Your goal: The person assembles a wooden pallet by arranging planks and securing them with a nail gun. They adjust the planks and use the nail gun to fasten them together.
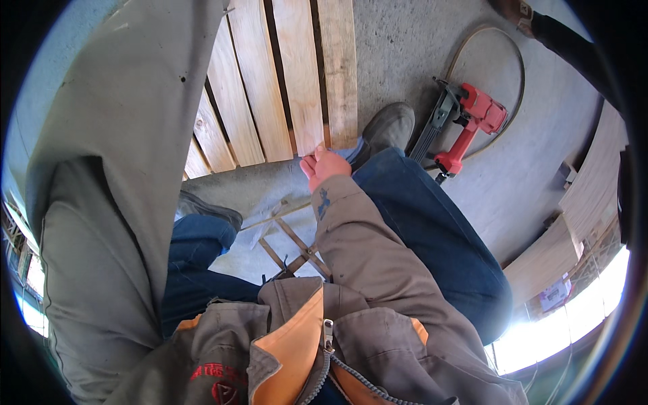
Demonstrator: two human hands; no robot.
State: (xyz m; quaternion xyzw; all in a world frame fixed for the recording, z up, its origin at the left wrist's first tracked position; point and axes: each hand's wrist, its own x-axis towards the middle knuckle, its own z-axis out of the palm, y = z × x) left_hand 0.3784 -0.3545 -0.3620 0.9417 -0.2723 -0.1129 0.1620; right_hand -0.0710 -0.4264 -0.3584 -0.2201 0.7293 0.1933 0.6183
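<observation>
My right hand point(327, 167) is at the near end of a pale wooden slat point(297, 74). Its fingers are bent and closed at that end, with one fingertip resting on the wood. The slat is one of several laid side by side with narrow gaps, forming a slatted wooden panel point(247, 88) low over the floor. Along the panel's right side runs a more weathered slat point(337, 67). My left arm point(128, 101) reaches up across the left of the view in a grey-brown sleeve; its hand is out of sight, so what it holds cannot be seen.
A red and black nail gun point(476, 111) lies on the concrete floor point(398, 40) at right, with a thin hose point(521, 67) looping behind it. My shoes point(391, 125) flank the panel's near end. Wooden boards point(594, 182) stand at the far right. Another person's arm point(567, 47) shows at upper right.
</observation>
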